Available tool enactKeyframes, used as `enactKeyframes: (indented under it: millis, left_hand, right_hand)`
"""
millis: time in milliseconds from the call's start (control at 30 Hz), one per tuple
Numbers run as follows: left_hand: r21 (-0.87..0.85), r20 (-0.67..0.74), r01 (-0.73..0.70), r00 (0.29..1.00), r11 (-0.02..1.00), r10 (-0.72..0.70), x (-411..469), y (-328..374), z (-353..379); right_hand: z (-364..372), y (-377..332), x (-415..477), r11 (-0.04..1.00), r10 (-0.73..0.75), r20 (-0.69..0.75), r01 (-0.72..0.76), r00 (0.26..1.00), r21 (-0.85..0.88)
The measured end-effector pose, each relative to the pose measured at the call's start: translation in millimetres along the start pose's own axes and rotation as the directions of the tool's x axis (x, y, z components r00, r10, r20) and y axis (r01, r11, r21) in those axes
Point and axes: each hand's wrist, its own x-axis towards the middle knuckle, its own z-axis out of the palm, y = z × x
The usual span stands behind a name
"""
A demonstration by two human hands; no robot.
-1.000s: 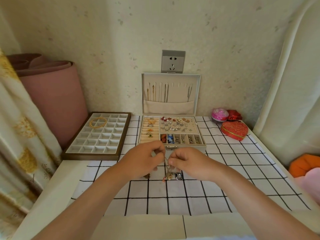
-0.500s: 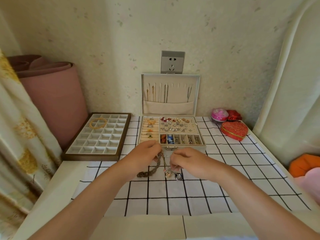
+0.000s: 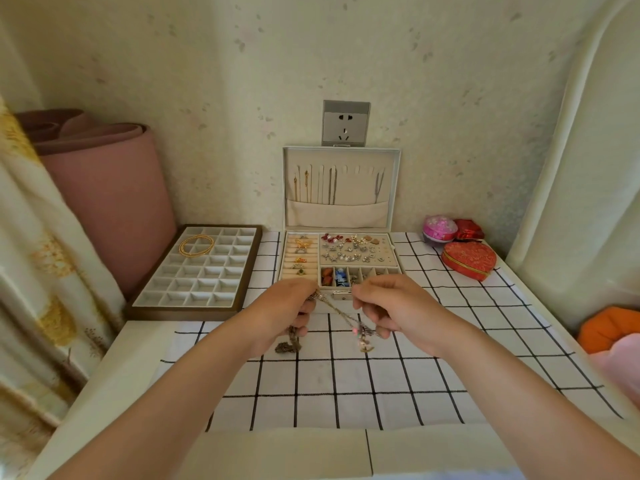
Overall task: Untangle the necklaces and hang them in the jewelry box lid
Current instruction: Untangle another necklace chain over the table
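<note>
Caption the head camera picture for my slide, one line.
Left hand and right hand hold tangled necklaces over the checked cloth, before the jewelry box lid hung with chains.

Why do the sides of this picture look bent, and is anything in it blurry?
Head view: the wide lens bows the curtain and the white panel at the edges; light is soft and even, without glare; the tangled necklaces pinched between left hand and right hand look smeared, single chains hard to separate; the jewelry box lid is sharper.

Left forearm (image 3: 194,386) and right forearm (image 3: 502,386) bare
</note>
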Motion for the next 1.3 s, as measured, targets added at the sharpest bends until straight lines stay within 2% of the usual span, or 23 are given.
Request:
enactKeyframes:
  millis: [100, 233, 367, 467, 600, 733, 833, 933, 1100, 1167, 1300]
  left_hand:
    - [0.233, 0.002, -0.025, 1.0, 0.972, 0.025, 0, -3, 0]
    - [0.389, 0.016, -0.018, 1.0, 0.921, 0.012, 0, -5, -1]
    - [0.545, 0.028, -0.129, 0.99, 0.828, 0.136, 0, -5, -4]
    - [0.6, 0.039, -0.155, 0.985, 0.785, 0.165, 5, -9, -4]
    - [0.65, 0.044, -0.15, 0.986, 0.745, 0.16, 8, -16, -2]
    - [0.676, 0.076, -0.171, 0.984, 0.717, 0.163, 5, -15, -6]
    - [0.679, 0.067, -0.156, 0.986, 0.718, 0.151, 2, -13, -7]
    - [0.684, 0.093, -0.138, 0.99, 0.716, 0.101, 1, -11, -5]
    - [0.748, 0.251, -0.127, 0.963, 0.652, -0.099, -6, -12, -2]
    - [0.785, 0.264, -0.124, 0.953, 0.607, -0.146, -9, -14, -1]
    - [0.82, 0.271, -0.145, 0.95, 0.554, -0.152, -11, -11, -2]
  right_hand:
    - [-1, 2, 2, 0.975, -0.033, -0.115, 0.007, 0.993, -0.224]
    - [-3, 10, 6, 0.895, -0.049, -0.158, -0.027, 0.986, -0.446]
    - [-3, 15, 4, 0.717, -0.089, -0.141, -0.035, 0.986, -0.696]
    - [-3, 16, 4, 0.602, -0.072, -0.113, -0.047, 0.991, -0.797]
    - [-7, 21, 6, 0.588, 0.047, -0.084, -0.096, 0.995, -0.803]
    - [-11, 21, 6, 0.685, 0.15, -0.014, -0.114, 0.989, -0.72]
    - [-12, 20, 8, 0.716, 0.112, -0.008, -0.086, 0.994, -0.693]
    - [-14, 19, 9, 0.691, 0.117, 0.008, -0.075, 0.993, -0.719]
    - [-12, 21, 0, 0.63, 0.305, 0.133, -0.094, 0.943, -0.771]
    - [-8, 20, -2, 0.61, 0.345, 0.168, -0.085, 0.923, -0.788]
    - [-4, 23, -2, 0.576, 0.311, 0.163, -0.049, 0.936, -0.816]
